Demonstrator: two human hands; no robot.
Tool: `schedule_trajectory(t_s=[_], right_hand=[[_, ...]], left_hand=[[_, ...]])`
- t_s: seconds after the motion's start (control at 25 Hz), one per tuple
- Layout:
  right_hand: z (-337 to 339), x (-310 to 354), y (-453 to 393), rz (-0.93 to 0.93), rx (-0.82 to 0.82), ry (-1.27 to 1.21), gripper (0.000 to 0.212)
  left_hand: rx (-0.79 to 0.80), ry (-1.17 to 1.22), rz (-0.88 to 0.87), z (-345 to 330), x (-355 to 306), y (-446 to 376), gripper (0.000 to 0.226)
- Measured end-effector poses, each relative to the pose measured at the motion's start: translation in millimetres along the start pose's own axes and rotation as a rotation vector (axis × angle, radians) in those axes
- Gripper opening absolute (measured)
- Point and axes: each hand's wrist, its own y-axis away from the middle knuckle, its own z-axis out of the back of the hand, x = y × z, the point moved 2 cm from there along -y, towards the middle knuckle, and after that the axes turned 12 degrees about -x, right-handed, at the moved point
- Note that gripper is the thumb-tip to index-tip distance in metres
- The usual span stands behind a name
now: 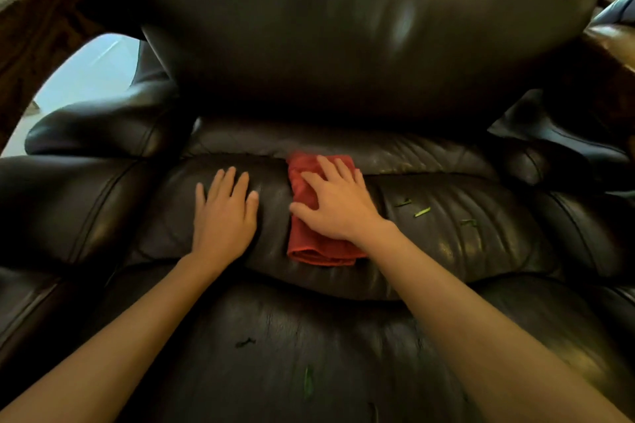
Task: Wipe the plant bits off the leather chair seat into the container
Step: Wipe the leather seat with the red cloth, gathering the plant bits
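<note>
A dark leather chair seat [457,240] fills the view. A folded red cloth [311,244] lies on the middle of the seat cushion, and my right hand [335,203] presses flat on top of it with fingers spread. Beside it to the left, my left hand [223,213] rests flat and open on the bare leather. Small green plant bits [422,212] lie on the cushion to the right of the cloth, and more plant bits [308,381] sit on the front cushion between my forearms. No container is in view.
The chair's padded backrest [343,27] looms above the seat. Thick leather armrests [96,127] rise on both sides. Wooden furniture [41,27] stands behind at the left, and pale floor [92,75] shows through the gap.
</note>
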Motion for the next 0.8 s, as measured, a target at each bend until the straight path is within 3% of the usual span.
schedule_trajectory(t_s=[0.08,0.36,0.8], right_hand=[[-7.2,6.2,2.0,0.025,-0.003,-0.053,0.073],[-16.0,-5.4,10.8,0.0,-0.154,-0.072,0.049],[-4.3,-48.1,35.9,-0.078,-0.195,-0.007,0.047]], left_hand=[[-0.05,-0.007,0.013,-5.6,-6.8,-1.4,0.048],[-0.127,-0.029,0.007,-10.1,-3.7,-0.2,0.054],[-0.157,-0.022,-0.011,-10.9,-2.1,0.7,0.053]])
